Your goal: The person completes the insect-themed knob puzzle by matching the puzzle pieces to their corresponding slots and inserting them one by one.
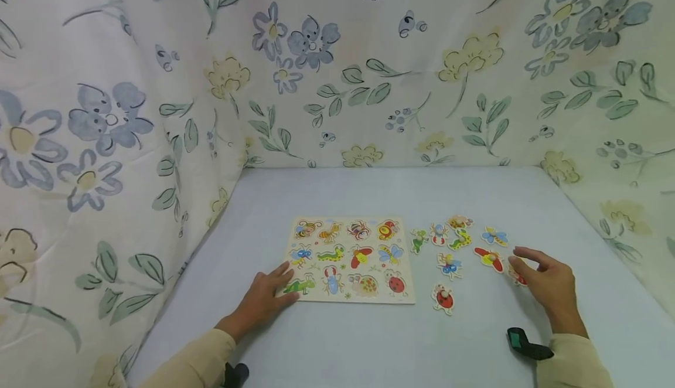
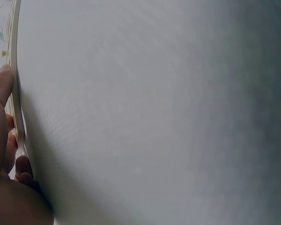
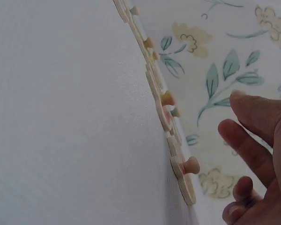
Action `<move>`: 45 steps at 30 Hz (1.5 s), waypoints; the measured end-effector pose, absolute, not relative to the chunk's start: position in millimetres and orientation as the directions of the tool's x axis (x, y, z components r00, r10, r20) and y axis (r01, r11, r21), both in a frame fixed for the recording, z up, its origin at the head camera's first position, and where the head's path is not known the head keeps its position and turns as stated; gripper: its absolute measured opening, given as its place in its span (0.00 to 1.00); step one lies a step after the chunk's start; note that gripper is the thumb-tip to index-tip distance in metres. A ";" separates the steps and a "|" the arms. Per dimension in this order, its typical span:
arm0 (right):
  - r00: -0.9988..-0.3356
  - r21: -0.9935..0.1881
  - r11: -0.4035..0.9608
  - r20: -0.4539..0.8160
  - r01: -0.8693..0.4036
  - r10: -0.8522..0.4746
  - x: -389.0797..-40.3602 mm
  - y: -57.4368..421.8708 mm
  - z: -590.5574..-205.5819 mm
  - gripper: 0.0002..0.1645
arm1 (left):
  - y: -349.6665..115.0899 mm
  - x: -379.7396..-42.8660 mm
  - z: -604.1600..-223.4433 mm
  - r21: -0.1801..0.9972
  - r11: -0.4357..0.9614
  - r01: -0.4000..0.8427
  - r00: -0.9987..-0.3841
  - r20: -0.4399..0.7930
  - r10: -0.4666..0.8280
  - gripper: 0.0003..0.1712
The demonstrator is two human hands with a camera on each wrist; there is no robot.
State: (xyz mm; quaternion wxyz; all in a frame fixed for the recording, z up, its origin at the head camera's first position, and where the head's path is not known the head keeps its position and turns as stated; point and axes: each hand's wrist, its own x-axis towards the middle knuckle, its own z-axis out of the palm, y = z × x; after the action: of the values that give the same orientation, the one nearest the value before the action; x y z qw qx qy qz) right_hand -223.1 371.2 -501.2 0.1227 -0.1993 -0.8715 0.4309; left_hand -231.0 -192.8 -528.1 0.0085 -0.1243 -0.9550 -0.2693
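The fingers (image 1: 531, 255) of the right hand (image 1: 552, 282), in the head view, stand parted and grip nothing; we find them just over a red piece (image 1: 519, 279), which they partly cover. The left hand (image 1: 263, 300) rests, its fingers extended, on the lower-left corner of an insect board (image 1: 345, 265), which lies flat on the white desk (image 1: 369, 341) and bears three rows of four figures. To its right we record further loose pieces: a green grasshopper (image 1: 419, 241) nearest the edge, a beetle (image 1: 438, 234), a caterpillar (image 1: 461, 239), a dragonfly (image 1: 494, 236), a red-and-yellow firefly (image 1: 490, 261) beside the covered piece, a blue fly (image 1: 449, 266) and, lowest, a ladybird (image 1: 443, 299). In the left wrist view, we see one fingertip (image 2: 5, 72) at the board's pale edge. In the right wrist view, we note a gap between the fingers and the nearest wooden knob (image 3: 191, 165); floral cloth (image 3: 225, 70) hangs behind.
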 end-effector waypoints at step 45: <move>-0.830 -0.768 0.557 0.059 0.317 0.554 -225.7 373.2 -519.3 0.17 | -193.3 -231.0 -528.5 0.514 0.832 0.208 -0.975 0.039 0.220 0.38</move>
State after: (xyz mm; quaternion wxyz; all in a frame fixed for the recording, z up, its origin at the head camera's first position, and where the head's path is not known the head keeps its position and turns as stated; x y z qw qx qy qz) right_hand -225.7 373.2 -519.3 0.1488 -0.2505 -0.8696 0.3987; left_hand -231.0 -193.3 -528.5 -0.0107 -0.1117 -0.9570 -0.2675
